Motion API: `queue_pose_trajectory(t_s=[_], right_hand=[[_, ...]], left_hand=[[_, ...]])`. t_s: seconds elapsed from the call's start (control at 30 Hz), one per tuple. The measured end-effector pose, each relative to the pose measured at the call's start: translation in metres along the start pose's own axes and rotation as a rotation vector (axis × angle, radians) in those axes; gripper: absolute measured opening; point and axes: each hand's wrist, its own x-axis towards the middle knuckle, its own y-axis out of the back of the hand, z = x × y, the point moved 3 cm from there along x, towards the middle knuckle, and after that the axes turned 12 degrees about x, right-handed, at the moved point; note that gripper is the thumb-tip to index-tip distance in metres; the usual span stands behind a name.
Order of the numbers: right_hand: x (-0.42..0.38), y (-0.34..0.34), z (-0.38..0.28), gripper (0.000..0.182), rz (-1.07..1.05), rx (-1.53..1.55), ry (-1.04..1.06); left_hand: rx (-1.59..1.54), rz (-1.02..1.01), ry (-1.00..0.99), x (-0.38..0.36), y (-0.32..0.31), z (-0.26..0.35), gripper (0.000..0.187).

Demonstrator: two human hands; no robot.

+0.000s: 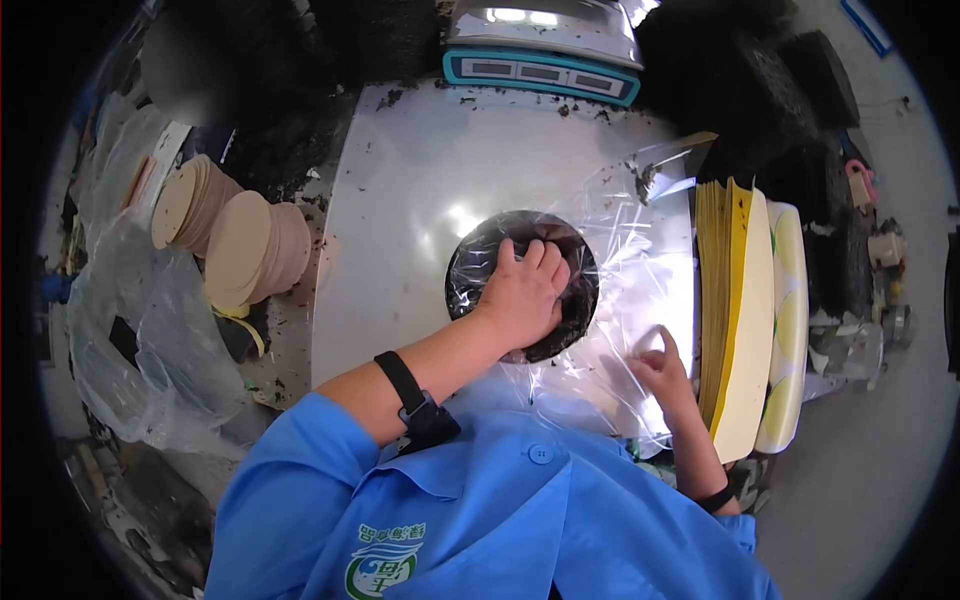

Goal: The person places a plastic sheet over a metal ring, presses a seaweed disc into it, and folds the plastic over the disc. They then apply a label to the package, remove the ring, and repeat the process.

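A dark, round, flat thing with a ragged rim lies on the pale work surface. Clear plastic film covers part of it and spreads to the right, crinkled and shiny. On top of the round thing is my left hand, its fingers bent down against the dark material; the fingertips are partly hidden. My right hand is low on the right, beside the film's lower edge. Its index finger points up, apart from the thumb, and its other fingers are mostly out of sight.
A teal-edged scale stands at the back. Left are two stacks of round tan discs and a crumpled clear plastic bag. A yellow-edged paper stack and a roll of round labels stand right. Dark blocks fill the back right.
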Motion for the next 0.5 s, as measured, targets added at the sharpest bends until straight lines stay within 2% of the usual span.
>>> queue_pose_trajectory(t_s=[0.07,0.1,0.13,0.2,0.23,0.27,0.3,0.33,0.37,0.4,0.43,0.47,0.5], right_hand=[[-0.018,-0.009,-0.056,0.063,-0.248,0.308,-0.120],[-0.023,0.007,-0.095,0.051,-0.142,0.469,0.183],[-0.017,0.027,-0.109,0.048,-0.030,0.738,0.350],[-0.019,0.050,-0.097,0.039,-0.098,1.300,0.635],[0.002,0.067,-0.033,0.039,0.321,1.098,0.323],[0.016,0.075,0.045,0.033,0.021,0.662,0.342],[-0.029,0.023,0.012,0.030,-0.003,-0.054,0.159],[-0.051,-0.026,-0.030,0.032,-0.383,-0.332,0.757],[-0.069,-0.059,-0.064,0.037,-0.458,-0.778,1.037],[-0.066,-0.083,-0.078,0.045,-0.485,-0.791,1.039],[-0.051,-0.098,-0.091,0.050,-0.393,-0.828,1.052],[-0.046,-0.100,-0.094,0.050,-0.384,-0.819,1.054],[-0.039,-0.102,-0.097,0.053,-0.391,-0.853,1.011]], left_hand=[[0.039,0.021,-0.018,0.007,0.000,-0.004,0.049],[0.036,-0.023,-0.021,0.006,0.000,-0.003,0.049],[0.034,-0.058,-0.017,0.004,0.001,-0.001,0.049],[0.028,-0.078,-0.001,0.007,0.006,-0.001,0.048],[0.039,-0.086,-0.012,0.006,0.007,0.000,0.047],[0.052,-0.102,-0.021,0.006,0.004,-0.002,0.047],[0.063,0.042,-0.020,0.003,-0.001,-0.002,0.046],[0.059,0.026,-0.025,0.000,-0.002,0.000,0.046],[-0.006,-0.052,-0.037,0.003,-0.001,-0.001,0.048],[-0.066,-0.126,-0.046,0.008,0.003,-0.005,0.050],[-0.183,-0.394,-0.079,0.015,0.027,-0.018,0.057],[-0.173,-0.396,-0.086,0.009,0.028,-0.031,0.057],[-0.611,-0.362,0.011,-0.001,0.030,-0.051,0.062]])
